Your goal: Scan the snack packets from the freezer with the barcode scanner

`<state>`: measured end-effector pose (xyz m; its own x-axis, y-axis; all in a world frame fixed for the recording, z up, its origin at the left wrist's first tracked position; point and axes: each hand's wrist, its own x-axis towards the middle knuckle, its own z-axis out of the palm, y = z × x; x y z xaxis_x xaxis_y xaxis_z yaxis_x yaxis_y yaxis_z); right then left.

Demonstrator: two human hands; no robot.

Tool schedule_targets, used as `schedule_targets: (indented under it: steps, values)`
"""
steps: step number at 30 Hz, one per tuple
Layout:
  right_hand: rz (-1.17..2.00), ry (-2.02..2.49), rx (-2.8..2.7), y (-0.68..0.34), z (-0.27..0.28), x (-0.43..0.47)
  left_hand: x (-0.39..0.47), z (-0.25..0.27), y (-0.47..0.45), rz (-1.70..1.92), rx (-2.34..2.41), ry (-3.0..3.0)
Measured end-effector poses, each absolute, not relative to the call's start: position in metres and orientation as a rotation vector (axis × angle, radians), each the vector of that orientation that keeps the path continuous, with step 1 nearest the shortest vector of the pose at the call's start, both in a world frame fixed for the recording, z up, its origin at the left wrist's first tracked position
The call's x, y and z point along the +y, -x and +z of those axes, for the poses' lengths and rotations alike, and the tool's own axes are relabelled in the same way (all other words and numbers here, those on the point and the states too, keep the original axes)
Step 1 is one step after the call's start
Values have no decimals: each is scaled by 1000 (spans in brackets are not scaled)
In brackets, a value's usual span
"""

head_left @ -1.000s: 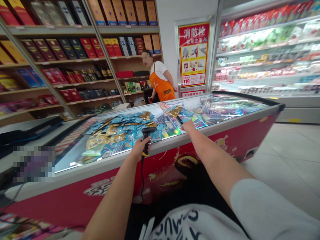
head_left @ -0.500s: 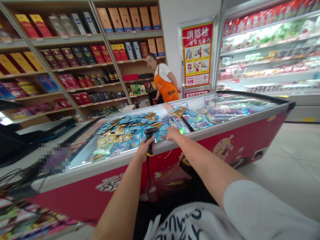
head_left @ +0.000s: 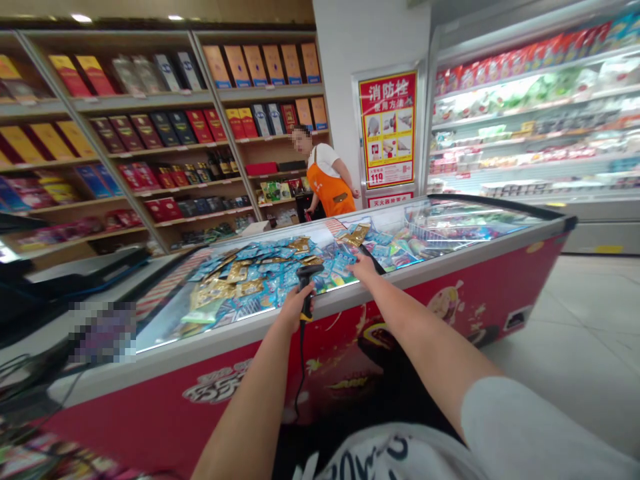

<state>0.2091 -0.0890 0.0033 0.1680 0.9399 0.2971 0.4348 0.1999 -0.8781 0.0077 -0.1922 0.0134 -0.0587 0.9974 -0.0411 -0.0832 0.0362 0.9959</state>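
My left hand (head_left: 295, 308) is wrapped round the grip of a black and yellow barcode scanner (head_left: 306, 291), its head tilted over the freezer's front rim. A cord hangs from the handle. My right hand (head_left: 364, 268) reaches over the glass-topped chest freezer (head_left: 320, 303), beside its dark divider, fingers apart and nothing visible in them. The fingertips are close to blue packets (head_left: 342, 260); whether they touch is unclear. Left of the hands lies a heap of blue packets (head_left: 287, 252) and gold packets (head_left: 220, 288).
Behind the freezer stands a person in an orange apron (head_left: 331, 190). Shelves of boxed goods (head_left: 150, 133) line the back wall, with a red poster (head_left: 387, 130) beside them. A lit refrigerated cabinet (head_left: 535, 127) is at right; a counter (head_left: 90, 287) adjoins at left.
My right hand has shifted slightly rightward, away from the front rim, and its fingers have lifted and spread. The scanner has moved slightly right in view. The camera view has tilted up.
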Motion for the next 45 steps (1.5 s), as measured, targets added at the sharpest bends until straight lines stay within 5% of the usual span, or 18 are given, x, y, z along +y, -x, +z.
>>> schedule_targets:
  steps: [10,19,33,37,45]
  values:
    - [576,1386,-1634,-241,0,-94,-178,15,-43,1142,1230,-1273]
    - [847,1294,-1514,-247,3,-90,-165,9,-47,1119,1269,-1320]
    - [659,1366,-1275,-246,5,-102,-165,14,-52,1235,1189,-1234]
    - [408,1360,-1593,-245,12,-108,-163,11,-51,1234,1165,-1234]
    - [607,1335,-1638,-241,10,-106,-170,14,-50,1186,1217,-1226]
